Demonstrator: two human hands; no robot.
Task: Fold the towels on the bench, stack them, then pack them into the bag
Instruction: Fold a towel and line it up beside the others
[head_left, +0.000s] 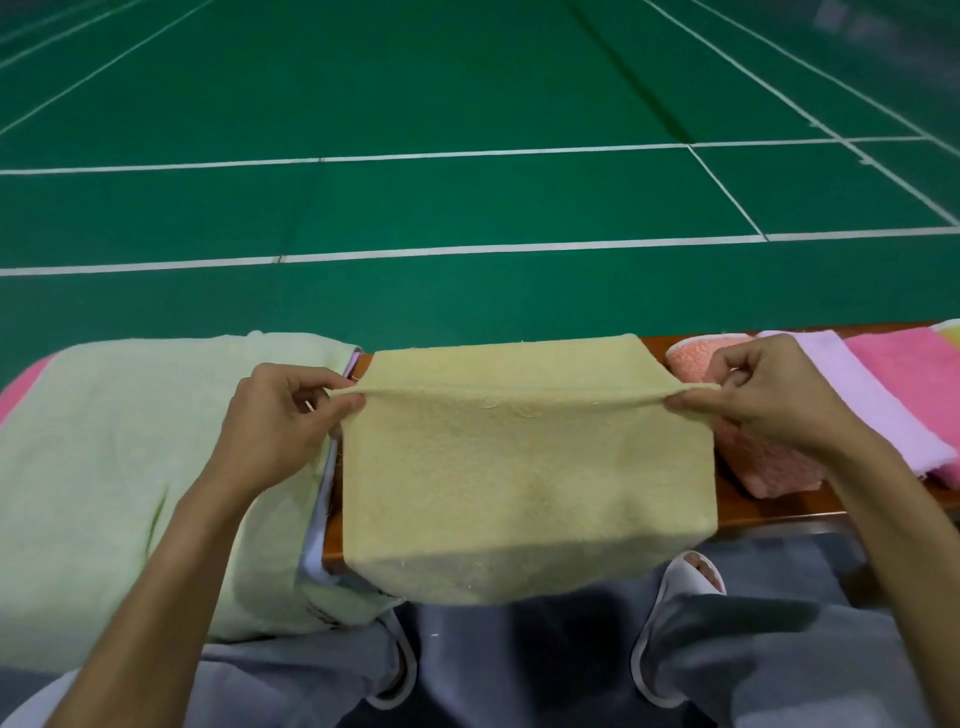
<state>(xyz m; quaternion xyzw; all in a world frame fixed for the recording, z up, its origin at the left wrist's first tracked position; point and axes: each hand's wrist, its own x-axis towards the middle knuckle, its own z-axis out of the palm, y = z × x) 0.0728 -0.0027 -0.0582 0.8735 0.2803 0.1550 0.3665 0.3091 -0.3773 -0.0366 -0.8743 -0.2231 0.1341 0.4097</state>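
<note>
Hands, two, bare: left hand (291, 415) with thumb and fingers curled, pinching the left end of a raised fold in the yellow towel (524, 467); right hand (763, 395) pinching the right end of the same fold between thumb and forefinger, its other fingers bent above the cloth. Fold drawn taut and level between the two hands, forearms reaching in from the lower corners. Held item: yellow towel, doubled, one layer lying flat behind the fold toward the far side of the bench (769, 506), the near layer sloping toward the viewer and hanging past the near edge of the bench, over the person's legs. Support: bench of glossy brown wood, running left to right. On its left part: green towel (130, 467), pale, large, loosely spread, just beside the yellow one and passing under the left forearm; a strip of pink cloth (21, 384) shows at its far left edge. On its right part: peach towel (769, 467), fluffy, folded, partly behind the right hand; lilac towel (878, 400), flat, next to the peach one; pink towel (914, 364), flat, at the right border. Below the bench: grey trousers (779, 649) and one white open-toed slipper (691, 571) under the hanging towel edge. Beyond the bench: green court floor (467, 208) with white lines.
</note>
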